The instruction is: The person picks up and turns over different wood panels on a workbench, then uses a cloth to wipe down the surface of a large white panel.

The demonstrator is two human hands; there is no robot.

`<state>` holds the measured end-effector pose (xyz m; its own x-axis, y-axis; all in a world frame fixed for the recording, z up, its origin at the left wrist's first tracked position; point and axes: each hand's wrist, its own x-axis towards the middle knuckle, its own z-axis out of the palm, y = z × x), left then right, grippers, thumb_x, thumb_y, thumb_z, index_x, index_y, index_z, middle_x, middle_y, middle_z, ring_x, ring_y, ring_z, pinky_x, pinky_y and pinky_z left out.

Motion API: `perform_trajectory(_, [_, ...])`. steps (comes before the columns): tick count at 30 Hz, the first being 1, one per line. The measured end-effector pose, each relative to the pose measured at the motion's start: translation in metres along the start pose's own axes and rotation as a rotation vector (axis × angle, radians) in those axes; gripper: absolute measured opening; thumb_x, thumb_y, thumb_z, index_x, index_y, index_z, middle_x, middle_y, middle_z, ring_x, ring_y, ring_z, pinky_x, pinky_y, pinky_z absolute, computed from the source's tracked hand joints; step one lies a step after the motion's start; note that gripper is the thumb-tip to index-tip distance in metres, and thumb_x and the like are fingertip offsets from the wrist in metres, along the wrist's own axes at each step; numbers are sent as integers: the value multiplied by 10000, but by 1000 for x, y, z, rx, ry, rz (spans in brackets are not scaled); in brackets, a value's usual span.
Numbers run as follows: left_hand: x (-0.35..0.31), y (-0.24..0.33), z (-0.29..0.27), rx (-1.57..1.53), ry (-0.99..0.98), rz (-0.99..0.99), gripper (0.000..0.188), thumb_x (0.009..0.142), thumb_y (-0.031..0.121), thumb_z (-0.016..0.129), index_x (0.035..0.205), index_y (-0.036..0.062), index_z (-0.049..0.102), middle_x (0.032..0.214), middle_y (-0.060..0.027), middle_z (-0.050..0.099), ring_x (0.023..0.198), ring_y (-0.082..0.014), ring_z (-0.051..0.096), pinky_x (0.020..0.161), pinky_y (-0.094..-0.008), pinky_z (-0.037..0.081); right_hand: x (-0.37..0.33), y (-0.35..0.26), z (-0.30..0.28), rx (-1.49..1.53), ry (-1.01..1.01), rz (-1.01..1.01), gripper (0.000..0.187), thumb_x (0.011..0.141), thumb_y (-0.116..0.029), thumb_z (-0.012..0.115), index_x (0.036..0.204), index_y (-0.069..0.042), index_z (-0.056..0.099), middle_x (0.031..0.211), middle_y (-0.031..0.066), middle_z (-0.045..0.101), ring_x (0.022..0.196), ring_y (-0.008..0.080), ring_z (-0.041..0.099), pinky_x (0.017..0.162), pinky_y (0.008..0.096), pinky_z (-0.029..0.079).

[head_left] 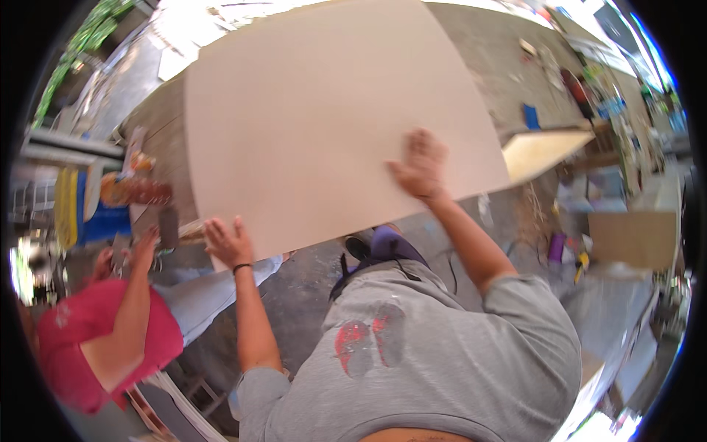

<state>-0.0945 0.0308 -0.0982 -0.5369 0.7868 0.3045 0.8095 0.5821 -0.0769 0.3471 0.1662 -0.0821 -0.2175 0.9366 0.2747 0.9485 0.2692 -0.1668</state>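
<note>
Covering much of the worktop (508, 74): board (331, 125), broad, pale beige, plain-faced, laid flat with near edge toward the wearer's body, apparently for easy reach from the standing side. Set at the near left corner: left hand (230, 241), fingers spread and open, closed round nothing, probably to steady that corner. Set farther in, right of the middle: right hand (421, 166), palm down, fingers extended and open, gripping nothing; blurred, so firm contact or slight hover impossible to tell; perhaps held flat to press evenly or feel the face.

Jutting out beside the board's right edge: panel (545, 153), yellowish, lit.

Showing past the board on both sides: worktop surface, grey-brown, dull, worn-looking. Carried on the right: blue block (530, 116), well apart from the board. Grouped to the left, near the board: red-brown jar (151, 192), too blurred for closer naming.

Standing or sitting at left, posture unclear: co-worker (110, 346) in red top and pale trousers, hands raised near the jar, clear of the board.

Spreading below: floor (298, 306), dark grey, speckled. Listed at right: carton (632, 239), brown; purple item (556, 247), kind uncertain. Closing the far left: foliage (77, 55), green, beside strong daylight, suggesting an open-sided workshop.
</note>
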Motion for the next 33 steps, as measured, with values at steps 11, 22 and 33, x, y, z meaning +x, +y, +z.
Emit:
perform_trajectory(11, [-4, 21, -20, 11, -73, -18, 697, 891, 578, 345, 1374, 75, 344, 1454, -102, 287, 1338, -279, 264, 1008, -561, 243, -14, 156, -51, -149, -24, 669, 819, 841, -642, 355, 1385, -32, 290, 1474, 179, 182, 1381, 313, 112, 1073, 564, 62])
perform_trajectory(22, [-26, -52, -19, -158, -122, -287, 630, 898, 455, 445, 1315, -12, 378, 1352, -220, 388, 1269, -364, 347, 1002, -486, 327, 7, 85, -22, -85, -160, 79, 839, 839, -651, 365, 1410, -50, 239, 1484, 171, 156, 1382, 309, 115, 1054, 585, 93])
perform_trajectory(33, [-38, -49, -35, -351, -127, -422, 434, 872, 416, 503, 1096, 52, 575, 1072, -119, 569, 993, -293, 550, 816, -479, 425, 21, -221, -7, 57, -407, -577, 874, 819, -606, 434, 1396, 14, 219, 1478, 168, 170, 1384, 302, 92, 1063, 585, 65])
